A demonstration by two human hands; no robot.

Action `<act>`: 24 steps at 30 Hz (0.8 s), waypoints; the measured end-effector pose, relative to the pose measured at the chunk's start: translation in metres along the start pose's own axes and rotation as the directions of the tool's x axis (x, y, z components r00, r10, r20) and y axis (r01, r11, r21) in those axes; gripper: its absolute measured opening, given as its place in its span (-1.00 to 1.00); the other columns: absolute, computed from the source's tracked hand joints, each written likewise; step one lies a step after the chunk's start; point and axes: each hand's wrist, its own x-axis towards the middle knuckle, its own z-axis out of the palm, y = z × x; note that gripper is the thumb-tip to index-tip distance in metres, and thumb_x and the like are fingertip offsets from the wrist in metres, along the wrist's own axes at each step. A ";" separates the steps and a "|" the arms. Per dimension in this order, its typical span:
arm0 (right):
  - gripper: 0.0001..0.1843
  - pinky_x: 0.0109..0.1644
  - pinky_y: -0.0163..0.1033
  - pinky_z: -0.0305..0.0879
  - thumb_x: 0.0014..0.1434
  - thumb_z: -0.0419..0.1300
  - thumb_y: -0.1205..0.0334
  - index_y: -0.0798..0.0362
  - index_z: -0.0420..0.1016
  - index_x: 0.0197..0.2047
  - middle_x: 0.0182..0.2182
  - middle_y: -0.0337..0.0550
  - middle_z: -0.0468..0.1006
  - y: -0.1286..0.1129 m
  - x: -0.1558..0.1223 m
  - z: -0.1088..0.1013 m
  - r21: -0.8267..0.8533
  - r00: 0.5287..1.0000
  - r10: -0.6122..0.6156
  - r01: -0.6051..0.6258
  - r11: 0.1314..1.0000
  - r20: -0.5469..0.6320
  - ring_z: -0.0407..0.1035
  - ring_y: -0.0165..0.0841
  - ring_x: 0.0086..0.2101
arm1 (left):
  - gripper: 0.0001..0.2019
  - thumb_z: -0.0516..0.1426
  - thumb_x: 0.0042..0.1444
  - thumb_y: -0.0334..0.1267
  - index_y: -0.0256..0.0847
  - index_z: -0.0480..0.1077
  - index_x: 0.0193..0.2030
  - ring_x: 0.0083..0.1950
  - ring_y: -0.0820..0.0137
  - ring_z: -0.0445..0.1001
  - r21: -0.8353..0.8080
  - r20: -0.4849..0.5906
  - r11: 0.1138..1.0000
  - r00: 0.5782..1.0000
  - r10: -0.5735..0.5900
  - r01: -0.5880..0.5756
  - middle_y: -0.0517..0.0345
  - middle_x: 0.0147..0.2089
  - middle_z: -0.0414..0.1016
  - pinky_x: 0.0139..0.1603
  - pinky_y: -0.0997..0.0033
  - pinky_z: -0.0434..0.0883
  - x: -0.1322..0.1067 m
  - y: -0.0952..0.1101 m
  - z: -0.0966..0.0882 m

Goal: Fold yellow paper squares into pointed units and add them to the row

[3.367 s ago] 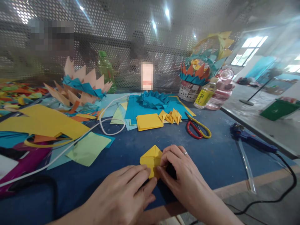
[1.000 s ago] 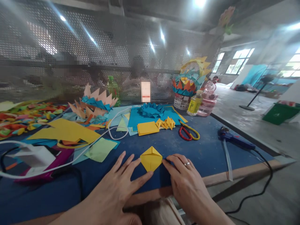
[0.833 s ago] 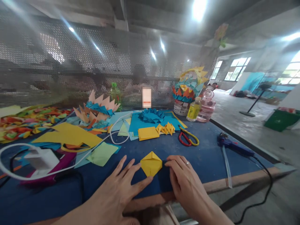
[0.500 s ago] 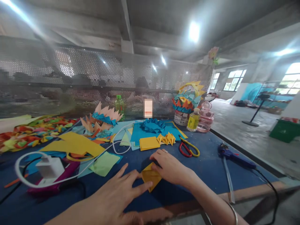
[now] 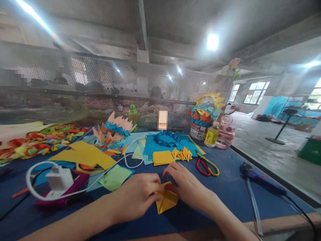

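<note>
Supporting table [image 5: 225, 190]: blue-topped, wood-edged; bore coloured sheets [image 5: 85, 155], scissors [image 5: 207, 158] and a glue gun [image 5: 264, 181].
Room: perforated screen [image 5: 100, 73] stood behind; windows [image 5: 257, 93] lay beyond, at right.
Folded yellow paper [image 5: 167, 202]: rested near the front edge, between both hands.
Left hand [image 5: 140, 192]: half-curled at the paper's left side; grip could not be told.
Right hand [image 5: 187, 184]: arched over the upper right; hold hidden.
Hands and paper, half a second on: left fingers had curled from a flatter spread; paper had lost its diamond outline.
</note>
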 end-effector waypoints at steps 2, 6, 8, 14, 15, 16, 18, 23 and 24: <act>-0.73 0.09 -0.14 0.25 0.22 0.21 0.53 0.05 0.44 -0.06 -0.05 -0.11 0.49 -0.005 -0.016 0.000 0.028 1.000 -0.025 0.026 0.999 -0.005 0.33 -0.25 0.00 | -0.85 0.11 0.29 -0.40 -0.19 0.52 -0.14 -0.04 0.27 0.56 -0.024 0.011 0.999 0.999 0.046 -0.046 0.11 -0.04 0.55 -0.02 0.36 0.43 -0.009 -0.004 0.011; -0.67 0.18 -0.16 0.22 0.24 0.15 0.56 -0.01 0.45 -0.04 0.00 -0.20 0.50 -0.006 -0.043 -0.004 0.057 0.984 -0.168 0.165 0.985 0.059 0.31 -0.30 0.05 | -0.77 0.07 0.32 -0.40 -0.11 0.47 0.01 0.09 0.31 0.51 -0.086 0.001 0.992 0.995 0.097 -0.096 0.15 0.11 0.50 0.12 0.38 0.39 -0.022 -0.015 0.026; -0.61 0.20 -0.11 0.20 0.19 0.12 0.62 0.00 0.45 -0.03 0.02 -0.20 0.50 -0.005 -0.048 -0.004 -0.001 0.977 -0.202 0.202 0.979 0.072 0.30 -0.27 0.08 | -0.75 0.06 0.32 -0.40 -0.09 0.45 0.06 0.13 0.29 0.49 -0.102 -0.014 0.989 0.994 0.106 -0.107 0.15 0.16 0.48 0.16 0.34 0.37 -0.025 -0.018 0.029; -0.71 0.17 -0.01 0.20 0.27 0.12 0.52 0.04 0.42 0.01 0.01 -0.13 0.51 -0.010 -0.043 0.002 -0.234 0.957 -0.286 0.290 0.928 0.050 0.31 -0.20 0.07 | -0.76 0.08 0.29 -0.42 -0.10 0.46 0.02 0.14 0.26 0.49 -0.094 -0.061 0.988 0.991 0.120 -0.125 0.16 0.16 0.49 0.16 0.32 0.38 -0.023 -0.020 0.030; -0.72 0.18 -0.01 0.19 0.30 0.13 0.49 0.05 0.40 0.04 0.01 -0.13 0.51 -0.011 -0.042 0.003 -0.263 0.950 -0.308 0.308 0.914 0.043 0.32 -0.20 0.07 | -0.76 0.08 0.28 -0.43 -0.10 0.46 0.01 0.13 0.26 0.49 -0.089 -0.066 0.988 0.990 0.122 -0.128 0.16 0.15 0.49 0.15 0.31 0.39 -0.023 -0.020 0.030; -0.72 0.18 -0.02 0.17 0.32 0.14 0.46 0.06 0.39 0.06 0.02 -0.13 0.52 -0.013 -0.042 0.003 -0.287 0.942 -0.334 0.331 0.899 0.038 0.32 -0.21 0.07 | -0.75 0.08 0.27 -0.44 -0.10 0.46 0.00 0.12 0.26 0.50 -0.085 -0.071 0.988 0.990 0.125 -0.130 0.16 0.15 0.50 0.14 0.31 0.39 -0.023 -0.021 0.031; -0.77 0.18 -0.04 0.15 0.34 0.16 0.42 0.04 0.40 0.04 0.02 -0.15 0.52 -0.013 -0.041 0.004 -0.309 0.923 -0.384 0.376 0.874 0.037 0.32 -0.23 0.07 | -0.75 0.07 0.27 -0.44 -0.11 0.46 0.00 0.10 0.27 0.51 -0.073 -0.085 0.988 0.988 0.131 -0.137 0.15 0.14 0.50 0.13 0.32 0.40 -0.024 -0.022 0.034; -0.88 0.13 -0.11 0.16 0.37 0.10 0.40 0.05 0.45 -0.17 -0.13 -0.18 0.57 -0.010 -0.042 0.011 -0.283 0.900 -0.435 0.428 0.859 0.041 0.36 -0.26 -0.02 | -0.73 0.02 0.28 -0.44 -0.19 0.44 0.04 0.11 0.21 0.47 -0.034 -0.144 0.987 0.978 0.149 -0.155 0.00 0.12 0.50 0.15 0.23 0.38 -0.030 -0.014 0.040; -0.84 0.10 -0.11 0.18 0.39 0.07 0.40 0.06 0.45 -0.20 -0.17 -0.18 0.57 -0.009 -0.043 0.012 -0.276 0.899 -0.437 0.427 0.861 0.029 0.37 -0.27 -0.06 | -0.75 0.04 0.27 -0.41 -0.22 0.43 0.03 0.08 0.18 0.47 -0.021 -0.146 0.986 0.976 0.162 -0.167 -0.04 0.09 0.50 0.11 0.20 0.39 -0.032 -0.011 0.041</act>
